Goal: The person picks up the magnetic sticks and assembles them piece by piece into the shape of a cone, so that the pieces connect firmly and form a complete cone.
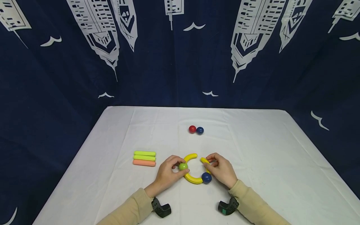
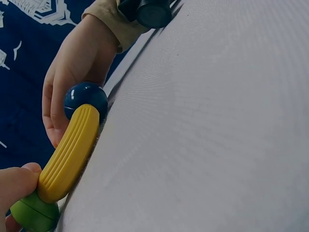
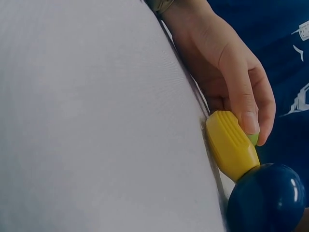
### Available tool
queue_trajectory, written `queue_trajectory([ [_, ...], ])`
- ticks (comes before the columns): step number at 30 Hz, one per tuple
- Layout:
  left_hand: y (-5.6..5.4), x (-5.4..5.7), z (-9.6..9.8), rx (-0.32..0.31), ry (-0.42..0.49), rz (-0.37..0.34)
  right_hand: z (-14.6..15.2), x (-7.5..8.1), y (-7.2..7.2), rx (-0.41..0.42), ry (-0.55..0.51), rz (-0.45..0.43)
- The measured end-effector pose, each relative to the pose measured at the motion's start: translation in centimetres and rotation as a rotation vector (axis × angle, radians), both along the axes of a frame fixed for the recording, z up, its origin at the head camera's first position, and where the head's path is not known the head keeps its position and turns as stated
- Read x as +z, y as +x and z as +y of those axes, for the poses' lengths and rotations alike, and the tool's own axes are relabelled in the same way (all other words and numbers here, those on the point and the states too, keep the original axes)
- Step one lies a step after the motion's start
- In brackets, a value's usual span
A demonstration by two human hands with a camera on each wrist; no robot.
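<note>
On the bench [image 1: 267, 156]'s near half, the left grip [image 1: 168, 172] pinched the green ball [image 1: 182, 167] between two yellow arcs [image 1: 194, 180], seemingly to steady that joint; the right grip [image 1: 222, 170] pinched the right yellow arc [image 1: 204, 160] beyond the near blue ball [image 1: 206, 178], likely to guide its angle.

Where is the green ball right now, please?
In the head view, the green ball is held by the left hand, between two curved yellow pieces, left of the nearer blue ball.
</note>
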State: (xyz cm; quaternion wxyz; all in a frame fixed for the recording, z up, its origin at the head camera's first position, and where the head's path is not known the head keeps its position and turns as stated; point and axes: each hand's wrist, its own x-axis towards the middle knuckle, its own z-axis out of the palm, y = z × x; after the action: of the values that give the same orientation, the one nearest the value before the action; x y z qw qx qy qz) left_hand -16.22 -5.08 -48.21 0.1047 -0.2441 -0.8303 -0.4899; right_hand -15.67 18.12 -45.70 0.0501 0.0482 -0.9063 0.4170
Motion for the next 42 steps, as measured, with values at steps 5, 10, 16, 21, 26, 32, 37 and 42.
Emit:
queue_trajectory([
  [5, 0.0, 0.0, 0.0, -0.013, -0.022, -0.002, 0.3, 0.0, -0.1, 0.015, -0.012, 0.013],
  [10, 0.2, 0.2, 0.1, -0.015, -0.034, -0.012, 0.7, -0.3, -0.1, 0.077, -0.046, 0.069],
  [16, 0.2, 0.3, 0.2, -0.014, -0.035, -0.019, 1.3, -1.0, -0.2, 0.229, -0.065, 0.206],
  [21, 0.2, 0.2, 0.3, -0.016, -0.039, -0.018, 1.8, -1.5, -0.2, 0.348, -0.062, 0.222],
  [26, 0.2, 0.0, 0.2, -0.016, -0.036, 0.0, 2.0, -1.7, -0.4, 0.398, -0.075, 0.228],
  [32, 0.0, -0.1, 0.0, -0.02, -0.04, 0.025, 1.9, -2.1, -0.8, 0.401, -0.061, 0.293],
  [37, -0.1, 0.1, 0.0, -0.017, -0.035, 0.021, 1.7, -2.4, -1.0, 0.387, -0.032, 0.341],
  [42, -0.2, 0.8, 0.4, 0.038, -0.016, -0.018, 1.4, -1.8, -0.7, 0.277, -0.081, 0.311],
])
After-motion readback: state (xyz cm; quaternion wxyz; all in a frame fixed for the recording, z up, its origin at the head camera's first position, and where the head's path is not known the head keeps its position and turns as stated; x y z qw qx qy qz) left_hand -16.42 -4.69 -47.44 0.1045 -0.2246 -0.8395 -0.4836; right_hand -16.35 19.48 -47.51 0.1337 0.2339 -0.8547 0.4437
